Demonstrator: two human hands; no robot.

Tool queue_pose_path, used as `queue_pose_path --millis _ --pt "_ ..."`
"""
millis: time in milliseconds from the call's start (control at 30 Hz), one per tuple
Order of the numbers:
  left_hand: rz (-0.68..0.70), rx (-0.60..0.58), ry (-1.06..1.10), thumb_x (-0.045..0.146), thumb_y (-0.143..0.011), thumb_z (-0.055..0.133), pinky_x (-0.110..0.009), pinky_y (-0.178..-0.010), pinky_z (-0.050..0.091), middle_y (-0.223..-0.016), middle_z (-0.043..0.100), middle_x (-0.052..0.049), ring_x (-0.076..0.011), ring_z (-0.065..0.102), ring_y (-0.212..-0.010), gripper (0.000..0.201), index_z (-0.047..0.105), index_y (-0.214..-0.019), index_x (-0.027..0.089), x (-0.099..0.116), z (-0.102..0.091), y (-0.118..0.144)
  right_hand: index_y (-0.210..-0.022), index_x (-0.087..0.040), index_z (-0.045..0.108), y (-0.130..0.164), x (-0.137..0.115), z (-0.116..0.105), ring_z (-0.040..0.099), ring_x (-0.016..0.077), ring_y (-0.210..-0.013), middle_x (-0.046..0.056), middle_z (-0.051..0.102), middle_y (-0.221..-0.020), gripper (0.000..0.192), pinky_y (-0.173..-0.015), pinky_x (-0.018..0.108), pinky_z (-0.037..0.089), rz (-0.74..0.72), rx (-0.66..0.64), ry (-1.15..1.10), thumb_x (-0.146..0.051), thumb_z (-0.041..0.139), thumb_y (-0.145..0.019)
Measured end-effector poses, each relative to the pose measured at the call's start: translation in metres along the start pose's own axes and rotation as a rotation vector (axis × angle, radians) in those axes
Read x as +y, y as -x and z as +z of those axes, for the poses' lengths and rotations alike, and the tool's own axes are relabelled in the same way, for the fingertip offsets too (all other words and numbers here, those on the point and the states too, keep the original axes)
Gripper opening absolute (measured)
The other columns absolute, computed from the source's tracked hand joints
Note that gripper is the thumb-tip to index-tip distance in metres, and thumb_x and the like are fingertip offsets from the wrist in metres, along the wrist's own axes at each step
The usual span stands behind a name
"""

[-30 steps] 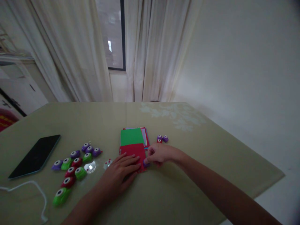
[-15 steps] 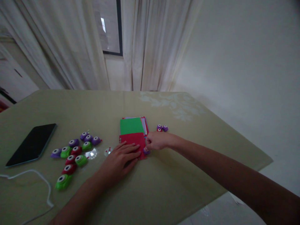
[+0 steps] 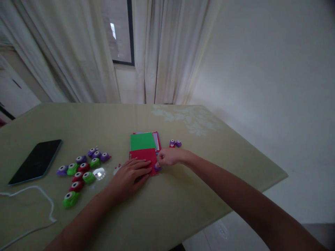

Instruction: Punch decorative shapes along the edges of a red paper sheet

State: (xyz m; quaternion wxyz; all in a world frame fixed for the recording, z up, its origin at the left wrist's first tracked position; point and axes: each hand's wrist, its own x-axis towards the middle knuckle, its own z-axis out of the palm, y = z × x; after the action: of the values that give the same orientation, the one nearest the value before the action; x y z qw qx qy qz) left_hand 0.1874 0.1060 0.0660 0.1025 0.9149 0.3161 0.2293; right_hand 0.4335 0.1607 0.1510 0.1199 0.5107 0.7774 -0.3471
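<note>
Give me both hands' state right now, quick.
Left hand: open, flat on the red paper.
Right hand: closed on a small purple punch at the paper's edge.

Paper stack (image 3: 143, 141): behind your left hand (image 3: 131, 174).
Punch cluster (image 3: 83, 169): left of your hands.
Phone (image 3: 35, 161): farther left; cable (image 3: 31, 205) before it.
Small punches (image 3: 175, 143): right of the stack.
</note>
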Motion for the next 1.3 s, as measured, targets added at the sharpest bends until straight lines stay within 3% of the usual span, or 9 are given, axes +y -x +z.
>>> queue_pose_path --millis 167,233,333,433,600,733,900,1300 --pt "0.006 0.046 0.019 0.026 -0.103 0.064 -0.055 -0.109 0.056 -0.134 0.081 -0.005 -0.0306 0.074 -0.126 0.029 0.082 -0.126 0.031 0.000 0.001 0.001 -0.073 -0.018 0.064 0.008 0.021 0.009 0.043 0.0111 -0.058 -0.006 0.049 -0.061 0.040 -0.055 0.025 0.030 -0.039 0.030 -0.131 -0.049 0.073 -0.097" --pt "0.004 0.035 0.021 0.027 -0.103 0.064 -0.056 -0.108 0.057 -0.135 0.081 -0.006 -0.0317 0.073 -0.126 0.030 0.081 -0.127 0.030 0.000 0.001 0.001 -0.079 -0.017 0.067 0.011 0.030 0.016 0.045 0.0120 -0.061 -0.005 0.053 -0.066 0.036 -0.056 0.025 0.032 -0.106 0.100 -0.324 -0.049 0.073 -0.097" --pt "0.002 0.006 0.018 0.027 -0.104 0.063 -0.057 -0.109 0.057 -0.137 0.079 -0.006 -0.0322 0.072 -0.128 0.030 0.081 -0.128 0.029 -0.001 0.001 0.001 -0.098 -0.019 0.073 0.011 0.039 0.026 0.052 0.0139 -0.070 -0.004 0.059 -0.078 0.036 -0.063 0.025 0.037 -0.233 0.194 -0.522 -0.046 0.090 -0.081" --pt "-0.007 -0.001 0.020 0.027 -0.104 0.063 -0.056 -0.110 0.056 -0.139 0.079 -0.006 -0.0313 0.071 -0.129 0.031 0.080 -0.129 0.030 -0.001 0.000 0.001 -0.103 -0.021 0.076 0.011 0.041 0.033 0.053 0.0157 -0.077 -0.004 0.061 -0.084 0.045 -0.068 0.026 0.039 -0.301 0.225 -0.440 -0.035 0.100 -0.067" --pt "-0.003 0.012 0.018 0.027 -0.104 0.063 -0.055 -0.110 0.056 -0.137 0.079 -0.006 -0.0304 0.071 -0.128 0.030 0.080 -0.129 0.029 0.000 0.000 0.001 -0.098 -0.019 0.077 0.015 0.053 0.039 0.058 0.0181 -0.084 0.002 0.066 -0.095 0.022 -0.076 0.029 0.044 -0.392 0.373 -0.252 -0.026 0.089 -0.081" --pt "-0.007 0.008 0.023 0.032 -0.106 0.063 -0.054 -0.110 0.056 -0.137 0.079 -0.006 -0.0303 0.071 -0.128 0.029 0.078 -0.131 0.029 0.000 -0.001 0.001 -0.099 -0.017 0.073 0.019 0.064 0.041 0.057 0.0167 -0.078 0.002 0.066 -0.093 0.021 -0.070 0.028 0.043 -0.315 0.449 -0.268 -0.022 0.085 -0.082" --pt "-0.027 -0.014 0.020 0.040 -0.106 0.067 -0.054 -0.110 0.056 -0.139 0.078 -0.006 -0.0298 0.071 -0.128 0.032 0.076 -0.134 0.030 -0.002 0.000 0.002 -0.100 -0.017 0.071 0.019 0.064 0.041 0.058 0.0158 -0.076 0.001 0.065 -0.090 0.023 -0.067 0.026 0.042 -0.290 0.421 -0.315 -0.019 0.084 -0.081" --pt "-0.013 -0.001 0.004 0.043 -0.112 0.056 -0.051 -0.110 0.057 -0.137 0.079 -0.005 -0.0276 0.075 -0.124 0.033 0.076 -0.135 0.029 -0.003 0.007 0.002 -0.099 -0.018 0.073 0.013 0.069 0.040 0.056 0.0153 -0.074 0.000 0.065 -0.086 0.023 -0.067 0.027 0.041 -0.313 0.388 -0.387 -0.024 0.086 -0.082"
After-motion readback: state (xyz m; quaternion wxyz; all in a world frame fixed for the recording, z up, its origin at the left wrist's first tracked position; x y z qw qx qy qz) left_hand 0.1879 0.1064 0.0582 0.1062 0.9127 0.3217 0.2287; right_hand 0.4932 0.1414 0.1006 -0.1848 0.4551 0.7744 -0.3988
